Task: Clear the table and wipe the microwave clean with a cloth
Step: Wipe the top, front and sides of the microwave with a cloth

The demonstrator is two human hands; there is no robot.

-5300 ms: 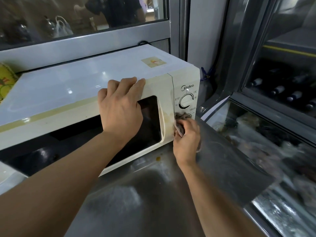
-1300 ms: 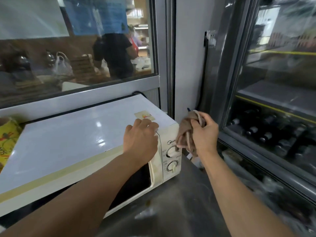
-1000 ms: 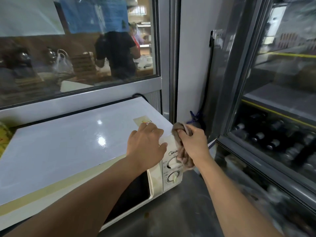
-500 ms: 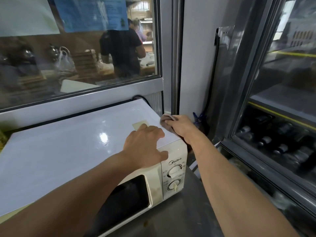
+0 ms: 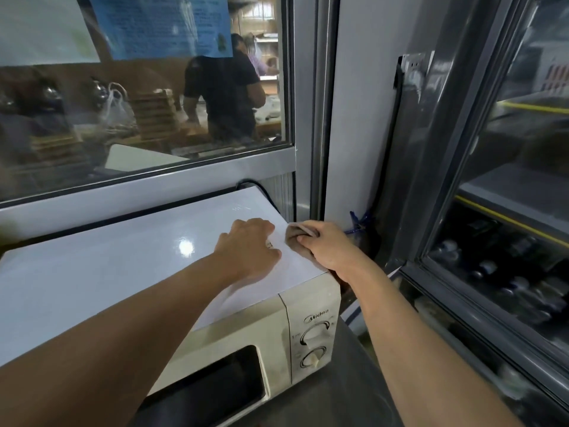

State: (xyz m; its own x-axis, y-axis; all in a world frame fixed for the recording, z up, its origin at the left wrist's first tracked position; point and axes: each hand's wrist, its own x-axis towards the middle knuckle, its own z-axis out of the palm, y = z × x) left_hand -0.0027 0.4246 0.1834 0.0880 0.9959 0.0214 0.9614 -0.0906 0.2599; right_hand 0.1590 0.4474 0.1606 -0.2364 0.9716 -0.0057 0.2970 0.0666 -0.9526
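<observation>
A cream-white microwave (image 5: 123, 272) with two dials on its right panel stands on a steel table (image 5: 338, 402). My left hand (image 5: 249, 251) rests flat on the microwave's top near the right front corner, fingers straight. My right hand (image 5: 326, 248) grips a brown cloth (image 5: 294, 237) and presses it against the top's right edge, beside the left hand. Most of the cloth is hidden under the hand.
A glass window (image 5: 138, 103) with a grey sill runs behind the microwave; a person stands beyond it. A black cable (image 5: 264, 192) leaves the microwave's back right. A glass-door fridge (image 5: 508, 241) with bottles stands close on the right.
My right hand has carried the cloth from the dial panel up onto the microwave's top right edge. My left hand slid a little further back on the top.
</observation>
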